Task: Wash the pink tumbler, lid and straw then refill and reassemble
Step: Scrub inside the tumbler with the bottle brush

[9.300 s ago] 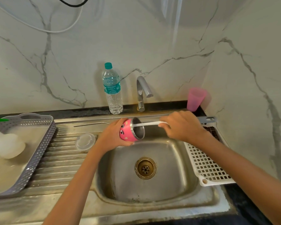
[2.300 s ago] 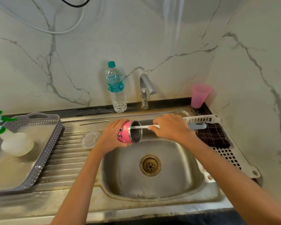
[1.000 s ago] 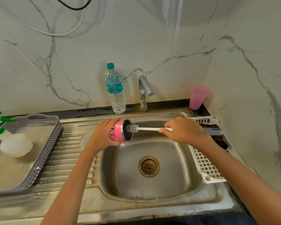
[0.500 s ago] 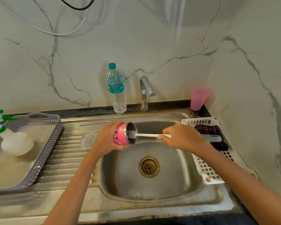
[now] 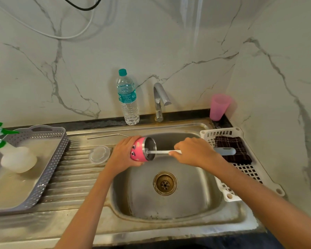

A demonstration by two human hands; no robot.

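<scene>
Over the sink point(image 5: 187, 203), left grip point(image 5: 122, 156) clasps tumbler point(image 5: 137, 151), right grip point(image 5: 194, 152) the brush point(image 5: 160, 152), bristles point(image 5: 148, 151) half-hidden inside.

Pink tumbler point(image 5: 137, 150), dark checked cloth point(image 5: 232, 150), teal-capped bottle point(image 5: 128, 101)

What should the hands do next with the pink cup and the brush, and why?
Probably push the brush deeper into the tumbler and twist it. The left hand holds the tumbler on its side over the sink, the right hand grips the brush, and the bristles sit just inside the mouth, so the bottom likely needs scrubbing.
</scene>
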